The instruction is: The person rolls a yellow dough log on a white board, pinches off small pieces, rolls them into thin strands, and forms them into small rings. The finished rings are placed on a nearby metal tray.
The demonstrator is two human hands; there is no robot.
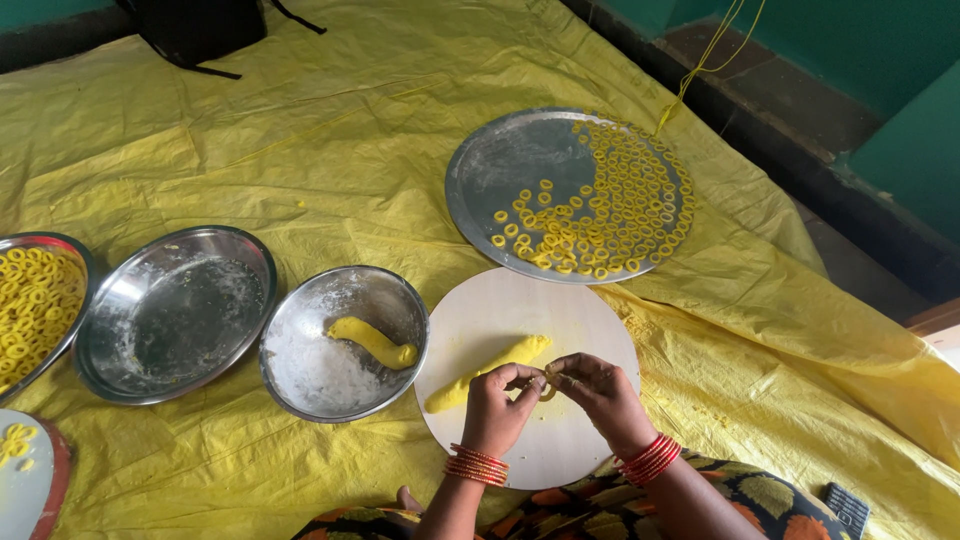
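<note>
From the head view, the left hand (497, 400) and the right hand (598, 388) pinch a thin yellow dough strip (548, 383) between their fingertips, maybe bending it into a ring. They work over the round white board (560, 450), by a soft dough roll (487, 373). Near the sheet's far edge, a shiny tray (500, 165) holds many small rings (610, 215).

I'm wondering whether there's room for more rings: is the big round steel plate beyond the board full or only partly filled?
Partly filled. Yellow rings cover the right half of the steel plate; its left side is bare metal.
</note>
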